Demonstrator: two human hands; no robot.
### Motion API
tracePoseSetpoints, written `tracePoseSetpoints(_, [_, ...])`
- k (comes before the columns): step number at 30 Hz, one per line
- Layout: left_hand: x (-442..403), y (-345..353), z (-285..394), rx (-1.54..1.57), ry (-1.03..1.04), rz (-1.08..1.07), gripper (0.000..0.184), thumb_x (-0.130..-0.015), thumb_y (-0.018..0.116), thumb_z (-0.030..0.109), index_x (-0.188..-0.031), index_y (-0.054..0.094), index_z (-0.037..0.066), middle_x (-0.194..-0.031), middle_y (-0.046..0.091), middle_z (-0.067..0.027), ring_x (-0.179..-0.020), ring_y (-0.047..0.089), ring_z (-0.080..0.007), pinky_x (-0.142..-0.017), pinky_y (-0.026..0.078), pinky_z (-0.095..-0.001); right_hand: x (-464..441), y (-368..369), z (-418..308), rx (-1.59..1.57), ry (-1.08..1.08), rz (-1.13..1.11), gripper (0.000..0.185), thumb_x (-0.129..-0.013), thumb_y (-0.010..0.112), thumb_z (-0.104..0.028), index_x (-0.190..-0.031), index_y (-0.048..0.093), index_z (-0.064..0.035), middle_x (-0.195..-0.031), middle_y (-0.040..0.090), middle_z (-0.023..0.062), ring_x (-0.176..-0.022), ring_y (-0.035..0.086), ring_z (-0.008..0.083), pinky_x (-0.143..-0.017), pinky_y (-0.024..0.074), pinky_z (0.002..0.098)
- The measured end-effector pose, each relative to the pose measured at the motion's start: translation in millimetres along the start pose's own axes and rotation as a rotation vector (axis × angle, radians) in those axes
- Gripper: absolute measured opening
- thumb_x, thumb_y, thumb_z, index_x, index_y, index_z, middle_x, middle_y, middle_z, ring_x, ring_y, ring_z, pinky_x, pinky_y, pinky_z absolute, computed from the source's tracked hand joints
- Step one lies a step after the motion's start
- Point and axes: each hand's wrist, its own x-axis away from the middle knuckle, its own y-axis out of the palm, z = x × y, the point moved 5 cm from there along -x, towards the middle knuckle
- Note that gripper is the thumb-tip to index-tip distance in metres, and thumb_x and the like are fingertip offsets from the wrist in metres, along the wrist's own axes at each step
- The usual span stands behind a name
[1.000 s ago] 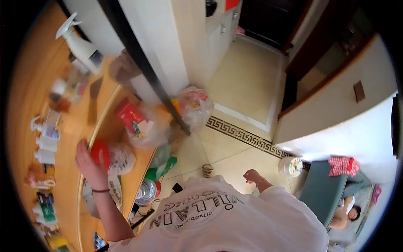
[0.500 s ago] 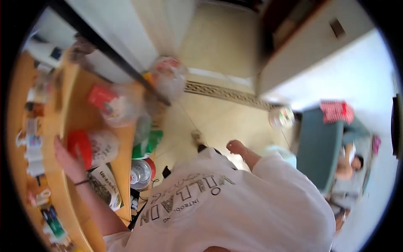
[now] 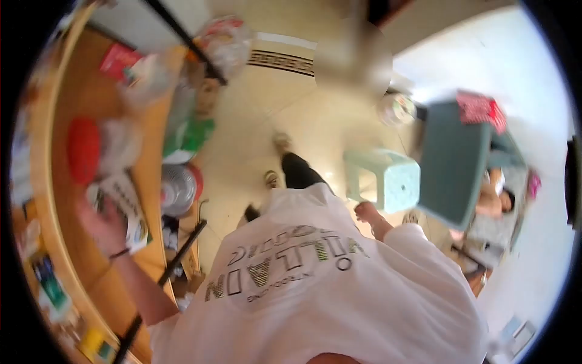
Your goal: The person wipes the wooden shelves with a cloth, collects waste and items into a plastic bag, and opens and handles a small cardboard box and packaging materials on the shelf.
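My left hand (image 3: 103,227) is over the wooden shelf (image 3: 109,270) at the left, blurred, with its fingers stretched out. Beside it lies a printed booklet (image 3: 128,203); whether the fingers touch it I cannot tell. A clear container with a red lid (image 3: 83,150) sits farther up the shelf. My right hand (image 3: 367,212) hangs by my white shirt, fingers curled in, and nothing shows in it. Nearest to it stands a pale green plastic stool (image 3: 397,182).
A blue-green table (image 3: 448,164) with a red checked cloth (image 3: 479,110) is at the right, and a person (image 3: 497,197) is beyond it. A round clear-and-red object (image 3: 179,189), a green bag (image 3: 197,136) and a black pole (image 3: 188,42) line the left side.
The view has moved forward along the shelf. My left hand has gone from beside the red-lidded container to the booklet. More of the stool now shows near my right hand.
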Motion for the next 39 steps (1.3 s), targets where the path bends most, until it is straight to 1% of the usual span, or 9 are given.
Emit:
tracePoseSetpoints(2, [110.6, 82.9, -56.2, 0.859, -0.39, -0.097, 0.057, -0.076, 0.064, 0.005, -0.128, 0.043, 0.0, -0.127, 0.048, -0.0173, -0.125, 0.038, -0.0334, -0.105, 0.029, -0.0382, -3.2, -14.2, 0.3, -0.103, 0.074, -0.075, 0.017, -0.082, 0.053, -0.01, -0.066, 0.056, -0.0061, -0.057, 0.052, 0.0068, -0.051, 0.056, 0.0202, -0.042, 0.0431, 0.0348])
tracePoseSetpoints(3, [146.2, 68.5, -12.9, 0.248, -0.203, -0.29, 0.057, -0.075, 0.066, 0.01, -0.127, 0.045, 0.002, -0.129, 0.047, -0.0175, -0.122, 0.041, -0.0333, -0.105, 0.03, -0.0381, -6.6, -25.9, -5.8, 0.181, -0.165, -0.056, 0.016, -0.084, 0.053, -0.012, -0.07, 0.056, -0.0053, -0.061, 0.054, 0.008, -0.05, 0.055, 0.019, -0.042, 0.0431, 0.0337])
tracePoseSetpoints(6, [290.2, 67.8, 30.2, 0.233, -0.475, -0.988, 0.058, -0.074, 0.068, 0.034, -0.122, 0.05, 0.006, -0.125, 0.051, -0.0175, -0.118, 0.044, -0.0345, -0.1, 0.036, -0.0411, -57.9, -56.2, -4.6, 0.232, -0.842, 0.06, 0.017, -0.087, 0.052, -0.016, -0.081, 0.059, -0.003, -0.07, 0.06, 0.0115, -0.048, 0.054, 0.0154, -0.041, 0.043, 0.0303])
tracePoseSetpoints(9, [446.7, 45.6, 100.7, 0.365, -0.887, -1.262, 0.064, -0.073, 0.065, 0.041, -0.122, 0.051, 0.003, -0.125, 0.051, -0.0195, -0.118, 0.047, -0.0329, -0.098, 0.038, -0.0408, -71.6, -105.6, -65.5, 0.42, -0.232, -0.143, 0.016, -0.087, 0.052, -0.017, -0.083, 0.059, -0.0029, -0.071, 0.06, 0.0116, -0.049, 0.054, 0.0155, -0.041, 0.0432, 0.03])
tracePoseSetpoints(16, [678.5, -26.5, 385.0, 0.739, -1.449, -1.689, 0.068, -0.074, 0.062, 0.046, -0.127, 0.049, 0.004, -0.125, 0.053, -0.0177, -0.118, 0.047, -0.0308, -0.1, 0.037, -0.039, -90.8, -136.7, -193.5, 0.665, -0.221, -0.283, 0.016, -0.088, 0.052, -0.017, -0.087, 0.058, -0.0026, -0.073, 0.061, 0.0116, -0.05, 0.055, 0.0156, -0.042, 0.0438, 0.0293])
tracePoseSetpoints(26, [682.6, -13.8, 634.5, 1.105, -1.9, -1.067, 0.06, -0.077, 0.06, 0.045, -0.123, 0.054, 0.006, -0.123, 0.054, -0.0177, -0.118, 0.048, -0.031, -0.099, 0.038, -0.0393, -86.7, -85.3, -303.8, 1.161, -0.455, -0.487, 0.018, -0.088, 0.052, -0.018, -0.093, 0.058, -0.0023, -0.077, 0.062, 0.0117, -0.052, 0.057, 0.0158, -0.043, 0.0445, 0.0283])
tracePoseSetpoints(35, [733.0, -16.2, 589.7, 0.948, -1.943, -0.898, 0.051, -0.08, 0.06, 0.044, -0.117, 0.059, 0.009, -0.115, 0.059, -0.0158, -0.11, 0.055, -0.0304, -0.093, 0.043, -0.0386, -15.8, -5.6, -310.3, 0.957, -0.561, -0.511, 0.018, -0.089, 0.05, -0.016, -0.089, 0.058, -0.0008, -0.074, 0.061, 0.0091, -0.057, 0.06, 0.0157, -0.043, 0.043, 0.0231])
tracePoseSetpoints(37, [840.3, 74.8, 600.5, 0.924, -1.6, -0.964, 0.047, -0.083, 0.055, 0.046, -0.109, 0.062, 0.007, -0.11, 0.061, -0.0162, -0.101, 0.059, -0.0317, -0.086, 0.048, -0.0413, -172.3, -27.0, -247.2, 1.806, -1.602, -0.669, 0.015, -0.075, 0.056, -0.018, -0.064, 0.058, -0.0084, -0.067, 0.06, 0.0058, -0.056, 0.058, 0.0205, -0.05, 0.0446, 0.0327])
tracePoseSetpoints(39, [874.8, 64.6, 554.8, 0.89, -1.633, -0.164, 0.049, -0.089, 0.042, 0.049, -0.1, 0.065, 0.007, -0.1, 0.065, -0.0147, -0.099, 0.058, -0.0341, -0.088, 0.044, -0.0461, -317.6, -56.5, -171.4, 1.65, -1.763, -0.571, 0.014, -0.066, 0.059, -0.025, -0.067, 0.06, -0.0116, -0.069, 0.06, 0.0067, -0.068, 0.06, 0.0241, -0.062, 0.0467, 0.0438])
